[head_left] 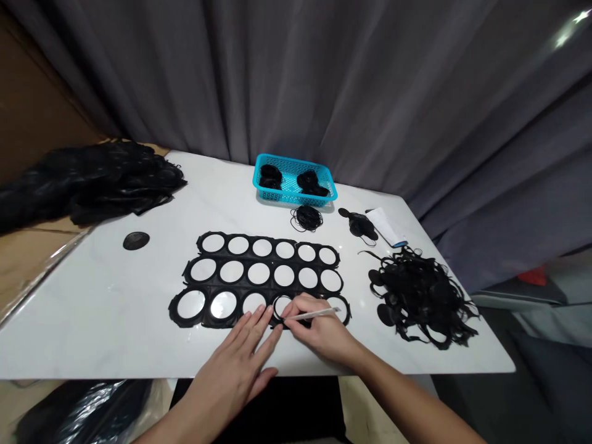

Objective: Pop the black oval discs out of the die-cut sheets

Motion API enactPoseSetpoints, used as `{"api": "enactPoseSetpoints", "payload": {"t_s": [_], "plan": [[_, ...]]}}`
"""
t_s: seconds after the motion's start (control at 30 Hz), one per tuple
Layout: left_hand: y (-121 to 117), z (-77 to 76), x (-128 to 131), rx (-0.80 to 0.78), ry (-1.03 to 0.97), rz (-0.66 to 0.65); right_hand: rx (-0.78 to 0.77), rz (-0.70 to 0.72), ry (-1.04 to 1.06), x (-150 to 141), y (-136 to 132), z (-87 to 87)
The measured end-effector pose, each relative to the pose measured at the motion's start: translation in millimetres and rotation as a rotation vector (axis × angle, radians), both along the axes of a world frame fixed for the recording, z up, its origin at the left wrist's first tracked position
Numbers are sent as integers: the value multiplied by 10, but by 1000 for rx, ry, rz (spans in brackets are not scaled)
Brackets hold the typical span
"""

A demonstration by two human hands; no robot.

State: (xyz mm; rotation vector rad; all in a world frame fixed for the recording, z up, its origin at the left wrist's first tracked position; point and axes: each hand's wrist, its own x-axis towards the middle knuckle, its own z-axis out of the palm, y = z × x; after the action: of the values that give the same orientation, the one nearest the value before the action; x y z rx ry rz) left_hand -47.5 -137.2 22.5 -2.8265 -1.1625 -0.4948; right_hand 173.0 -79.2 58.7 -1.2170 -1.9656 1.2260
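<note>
Black sheet [245, 287], flat on the table [102, 320], looks light, soft and tearable, best held by its outer edge; the worker's left hand [243, 354] lies spread there, gripping nothing, the right hand [319, 328] pinching a slim tool [319, 312].

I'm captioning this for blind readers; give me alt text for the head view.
Right hand holds a pale tool to black material with rows of white circles; left hand rests there too. A blue basket stands behind.
</note>
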Motion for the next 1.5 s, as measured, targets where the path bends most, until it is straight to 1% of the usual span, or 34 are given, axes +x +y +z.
{"api": "enactPoseSetpoints", "payload": {"t_s": [0.3,0.37,0.43,0.5,0.57,0.6,0.63,0.67,0.7,0.73,0.8,0.83,0.87,0.97,1.0,1.03,1.07,1.17,1.23,1.27,1.33,1.4,1.47,1.5], "plan": [[-3,-16,11,-24,-36,7,63,15,3,18,5,-20],[-8,-15,9,-21,-29,6,111,41,-16,19,-13,-48],[-16,-14,5,-21,-20,9,229,97,-57,17,-61,-97],[-24,-19,1,-17,-19,13,401,174,-131,21,-106,-153],[-30,-29,1,-18,-25,17,531,246,-221,49,-84,-194],[-32,-37,3,-20,-29,15,564,256,-261,75,-29,-202],[-34,-46,7,-23,-31,15,582,226,-291,110,59,-201],[-36,-54,13,-26,-32,17,590,155,-316,150,174,-191],[-38,-60,19,-27,-32,20,591,53,-338,188,306,-173],[-41,-64,25,-28,-34,23,602,-89,-361,219,442,-148],[-46,-54,26,-33,-38,25,586,-284,-407,224,665,-88],[-48,-39,18,-39,-39,21,556,-324,-409,192,731,-60],[-51,-19,1,-50,-39,16,507,-318,-394,140,762,-36],[-69,48,-91,-104,-53,18,373,-187,-308,-35,724,0],[-79,64,-127,-120,-62,19,370,-164,-303,-60,713,3],[-91,74,-159,-129,-69,18,393,-171,-319,-54,722,4],[-104,78,-187,-131,-71,14,431,-210,-352,-15,756,5],[-138,81,-229,-113,-35,6,508,-420,-462,222,956,29],[-151,99,-237,-104,-8,2,466,-505,-452,346,1056,66],[-153,114,-243,-105,-6,-9,409,-504,-406,359,1063,87],[-155,145,-264,-112,-27,-36,242,-412,-251,268,970,118],[-157,161,-299,-100,-73,-26,70,-242,-92,57,766,123],[-160,150,-341,-57,-111,42,-46,-69,-8,-182,522,103],[-162,136,-362,-31,-119,86,-82,-7,9,-283,408,88]]}}
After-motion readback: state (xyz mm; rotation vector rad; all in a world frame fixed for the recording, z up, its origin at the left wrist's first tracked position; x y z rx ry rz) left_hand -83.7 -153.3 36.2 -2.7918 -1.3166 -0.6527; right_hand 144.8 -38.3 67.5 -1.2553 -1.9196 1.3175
